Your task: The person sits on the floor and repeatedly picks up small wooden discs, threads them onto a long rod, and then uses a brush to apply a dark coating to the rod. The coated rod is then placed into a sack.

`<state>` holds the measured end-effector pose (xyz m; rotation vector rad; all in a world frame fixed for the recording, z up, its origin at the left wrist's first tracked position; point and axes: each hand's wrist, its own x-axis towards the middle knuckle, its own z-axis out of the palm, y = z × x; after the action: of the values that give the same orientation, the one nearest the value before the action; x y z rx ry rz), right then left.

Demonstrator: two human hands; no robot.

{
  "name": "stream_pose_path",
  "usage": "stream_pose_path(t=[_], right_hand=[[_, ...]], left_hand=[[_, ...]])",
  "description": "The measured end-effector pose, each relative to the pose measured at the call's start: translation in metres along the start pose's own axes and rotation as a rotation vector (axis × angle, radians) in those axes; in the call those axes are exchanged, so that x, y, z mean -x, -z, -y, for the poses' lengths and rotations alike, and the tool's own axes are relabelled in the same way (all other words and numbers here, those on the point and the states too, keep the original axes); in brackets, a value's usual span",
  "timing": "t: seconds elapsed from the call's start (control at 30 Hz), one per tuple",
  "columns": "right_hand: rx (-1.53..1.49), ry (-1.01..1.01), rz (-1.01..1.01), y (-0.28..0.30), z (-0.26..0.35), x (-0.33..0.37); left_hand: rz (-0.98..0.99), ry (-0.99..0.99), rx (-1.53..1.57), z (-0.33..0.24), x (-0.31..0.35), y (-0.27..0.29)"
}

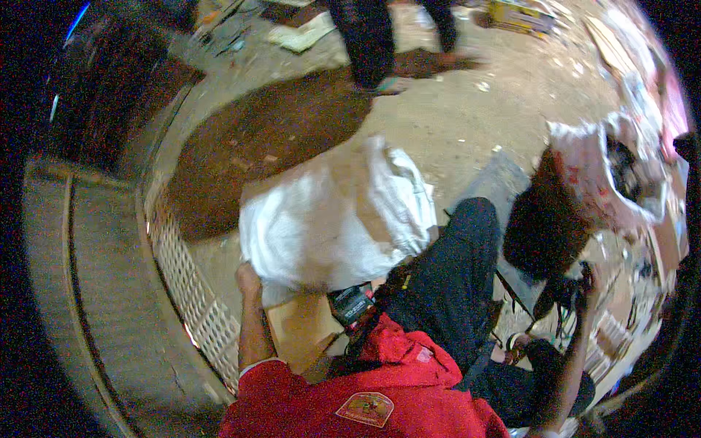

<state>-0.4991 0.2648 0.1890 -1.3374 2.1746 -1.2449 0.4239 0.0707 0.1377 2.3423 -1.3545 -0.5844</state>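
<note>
A white woven sack [314,226] lies across the ground in front of me, its surface smeared by motion. At its near left corner my left hand [249,279] is closed on the sack's edge. Far out to the right, my right hand [589,281] is closed around a black bundle with dangling cords [561,298]; blur hides its exact kind. Between the near edge of the sack and my red shirt sit a cardboard box [299,328] and a small dark box [353,305] with red on it.
An open white sack [580,164] with dark contents stands at the right. Another person's legs [365,44] are at the far side, near a yellow box [521,16]. A perforated pale panel [191,281] runs along the left. Scraps litter the right side.
</note>
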Motion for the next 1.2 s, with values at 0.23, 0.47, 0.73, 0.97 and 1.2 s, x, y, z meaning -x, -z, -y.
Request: stream_pose_path(t=[0.23,0.47,0.73,0.97,1.2], right_hand=[[0.095,-0.081,0.149,0.001,-0.044,-0.012],[0.002,-0.101,0.053,0.019,-0.046,0.008],[0.004,0.083,0.107,-0.002,-0.048,0.017],[-0.054,0.148,0.108,0.007,-0.016,0.016],[0.386,0.005,0.015,0.019,0.010,0.001]], left_hand=[[-0.592,-0.302,-0.118,-0.065,-0.063,-0.017],[-0.190,0.536,-0.040,0.057,-0.058,0.022],[-0.124,0.410,-0.313,0.055,-0.066,0.001],[-0.156,0.077,-0.588,0.014,-0.059,0.005],[-0.281,0.010,-0.486,-0.105,-0.038,0.026]])
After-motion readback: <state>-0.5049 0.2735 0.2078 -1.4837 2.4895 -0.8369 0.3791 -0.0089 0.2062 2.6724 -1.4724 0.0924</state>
